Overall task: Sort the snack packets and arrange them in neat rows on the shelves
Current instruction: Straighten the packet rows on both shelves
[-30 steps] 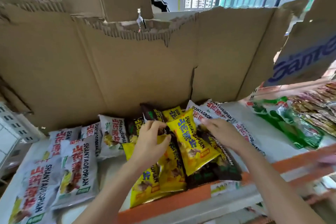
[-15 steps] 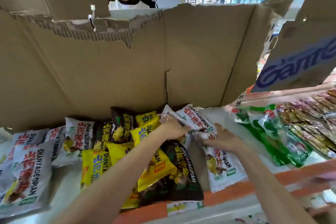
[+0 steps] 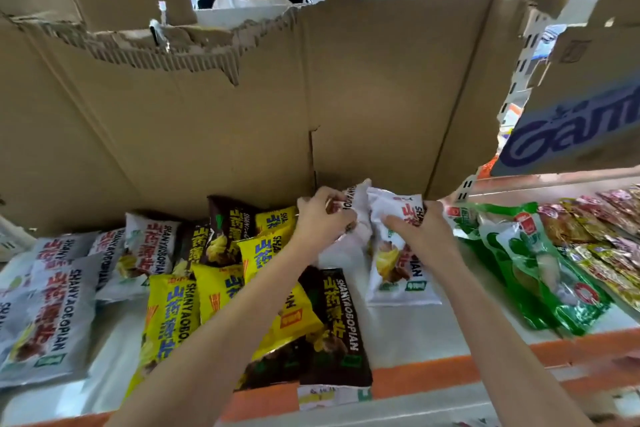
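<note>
Left of the cardboard wall's (image 3: 242, 121) crease, white packets (image 3: 52, 308) lie flat; yellow packets (image 3: 169, 319) and dark packets (image 3: 337, 326) overlap below it. The left hand (image 3: 320, 222) has its grip closed on a crumpled white packet (image 3: 356, 208) at the wall's foot — the right hand (image 3: 420, 229) pinches a second white packet (image 3: 398, 267). Lifting both together may drag the loose pile off the shelf (image 3: 450, 319) edge, or mix them into the green packets (image 3: 540, 274).
</note>
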{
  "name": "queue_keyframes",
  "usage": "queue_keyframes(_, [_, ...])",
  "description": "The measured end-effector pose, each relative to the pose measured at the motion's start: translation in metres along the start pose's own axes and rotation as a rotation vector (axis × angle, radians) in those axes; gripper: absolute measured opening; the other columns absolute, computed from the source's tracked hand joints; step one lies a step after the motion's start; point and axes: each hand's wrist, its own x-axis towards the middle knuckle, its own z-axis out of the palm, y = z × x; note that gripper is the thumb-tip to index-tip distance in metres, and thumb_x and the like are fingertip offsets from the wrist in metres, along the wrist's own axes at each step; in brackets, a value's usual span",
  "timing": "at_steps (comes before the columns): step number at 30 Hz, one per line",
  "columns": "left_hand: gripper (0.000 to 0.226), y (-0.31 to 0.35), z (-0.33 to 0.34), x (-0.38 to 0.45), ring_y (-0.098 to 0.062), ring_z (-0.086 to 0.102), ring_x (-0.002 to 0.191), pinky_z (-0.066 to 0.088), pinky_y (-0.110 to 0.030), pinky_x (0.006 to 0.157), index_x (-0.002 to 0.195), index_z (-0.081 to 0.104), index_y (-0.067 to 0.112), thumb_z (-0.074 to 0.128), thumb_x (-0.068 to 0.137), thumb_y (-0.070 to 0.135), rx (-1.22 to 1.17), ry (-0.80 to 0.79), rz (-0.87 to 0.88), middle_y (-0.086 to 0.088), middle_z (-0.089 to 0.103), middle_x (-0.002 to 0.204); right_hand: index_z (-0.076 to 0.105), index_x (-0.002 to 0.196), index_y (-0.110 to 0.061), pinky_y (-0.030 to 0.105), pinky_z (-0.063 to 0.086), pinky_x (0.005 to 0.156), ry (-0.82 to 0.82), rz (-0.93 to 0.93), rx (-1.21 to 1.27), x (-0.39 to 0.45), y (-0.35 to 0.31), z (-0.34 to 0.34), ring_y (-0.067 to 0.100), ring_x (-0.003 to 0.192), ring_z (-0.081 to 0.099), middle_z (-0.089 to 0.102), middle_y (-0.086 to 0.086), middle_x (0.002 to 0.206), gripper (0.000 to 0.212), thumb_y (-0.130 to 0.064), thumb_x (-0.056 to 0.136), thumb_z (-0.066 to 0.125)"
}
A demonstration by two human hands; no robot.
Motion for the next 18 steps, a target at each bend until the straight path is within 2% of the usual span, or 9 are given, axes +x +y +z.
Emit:
queue_keyframes(2, [0.028, 0.012, -0.028, -0.013, -0.020, 0.056, 0.085, 0.048, -0.026, 0.063, 0.086, 0.060, 0.030, 0.057, 0.058, 0.025, -0.136, 0.028, 0.091, -0.013, 0.052, 0.097, 0.044, 0.114, -0.012, 0.031, 0.041, 0.075, -0.034, 0.011, 0.128, 0.000, -0.016, 0.005, 0.019, 0.092, 0.056, 0.056, -0.003, 0.094, 0.055, -0.046, 0.079, 0.068])
queue_keyframes(4, [0.024, 0.016, -0.061, -0.027, -0.011, 0.051, 0.059, 0.038, -0.019, 0.047, 0.091, 0.058, 0.018, 0.051, 0.072, 0.005, -0.299, -0.011, 0.118, -0.008, 0.048, 0.086, 0.042, 0.113, -0.018, 0.032, 0.046, 0.075, -0.099, 0.023, 0.305, -0.006, -0.033, 0.018, 0.013, 0.091, 0.058, 0.057, -0.006, 0.097, 0.055, -0.054, 0.078, 0.064])
queue_keyframes(6, [0.031, 0.013, -0.090, -0.042, -0.019, 0.049, 0.067, 0.034, -0.026, 0.054, 0.093, 0.058, 0.018, 0.046, 0.069, 0.003, -0.377, -0.096, 0.087, -0.004, 0.051, 0.087, 0.041, 0.115, -0.020, 0.023, 0.046, 0.079, -0.152, -0.017, 0.417, -0.014, -0.051, 0.037, 0.003, 0.091, 0.058, 0.058, -0.004, 0.102, 0.055, -0.057, 0.079, 0.060])
queue_keyframes(8, [0.033, 0.005, -0.106, -0.057, -0.022, 0.051, 0.083, 0.037, -0.033, 0.064, 0.100, 0.057, 0.021, 0.052, 0.068, 0.021, -0.433, -0.195, 0.021, -0.002, 0.058, 0.094, 0.036, 0.125, -0.017, 0.006, 0.039, 0.071, -0.181, -0.115, 0.368, -0.023, -0.070, 0.060, -0.009, 0.082, 0.050, 0.051, -0.013, 0.095, 0.054, -0.053, 0.087, 0.050])
queue_keyframes(9, [0.039, 0.000, -0.111, -0.062, -0.021, 0.056, 0.087, 0.042, -0.034, 0.070, 0.104, 0.055, 0.021, 0.059, 0.069, 0.036, -0.432, -0.214, -0.012, -0.001, 0.061, 0.097, 0.031, 0.132, -0.017, 0.008, 0.037, 0.069, -0.202, -0.172, 0.313, -0.028, -0.079, 0.071, -0.005, 0.083, 0.049, 0.049, -0.016, 0.096, 0.055, -0.050, 0.091, 0.045])
queue_keyframes(11, [0.055, -0.008, -0.115, -0.071, -0.020, 0.064, 0.091, 0.049, -0.036, 0.075, 0.110, 0.052, 0.020, 0.071, 0.066, 0.048, -0.366, -0.178, -0.034, -0.001, 0.065, 0.099, 0.023, 0.143, -0.020, 0.013, 0.030, 0.085, -0.279, -0.287, 0.255, -0.038, -0.093, 0.090, 0.005, 0.109, 0.045, 0.049, -0.012, 0.121, 0.058, -0.049, 0.094, 0.034])
queue_keyframes(13, [0.047, -0.015, -0.120, -0.075, -0.022, 0.068, 0.091, 0.053, -0.034, 0.073, 0.113, 0.052, 0.016, 0.076, 0.074, 0.024, -0.380, -0.076, -0.033, -0.004, 0.069, 0.099, 0.026, 0.146, -0.026, 0.014, 0.020, 0.100, -0.396, -0.351, 0.243, -0.042, -0.099, 0.098, -0.003, 0.125, 0.030, 0.037, -0.012, 0.140, 0.055, -0.049, 0.096, 0.023])
queue_keyframes(15, [0.042, -0.020, -0.126, -0.076, -0.023, 0.069, 0.090, 0.055, -0.033, 0.071, 0.115, 0.054, 0.011, 0.072, 0.077, 0.005, -0.424, -0.001, -0.057, -0.003, 0.071, 0.098, 0.032, 0.143, -0.030, 0.013, 0.017, 0.102, -0.463, -0.361, 0.177, -0.033, -0.095, 0.095, -0.007, 0.124, 0.026, 0.036, -0.020, 0.133, 0.053, -0.049, 0.096, 0.018])
queue_keyframes(18, [0.043, -0.028, -0.130, -0.076, -0.026, 0.070, 0.087, 0.056, -0.038, 0.073, 0.114, 0.055, 0.012, 0.071, 0.076, -0.001, -0.479, 0.036, -0.097, -0.003, 0.072, 0.096, 0.041, 0.137, -0.022, 0.028, 0.032, 0.102, -0.356, -0.292, -0.045, -0.002, -0.065, 0.091, 0.013, 0.126, 0.040, 0.045, -0.007, 0.133, 0.049, -0.048, 0.097, 0.031])
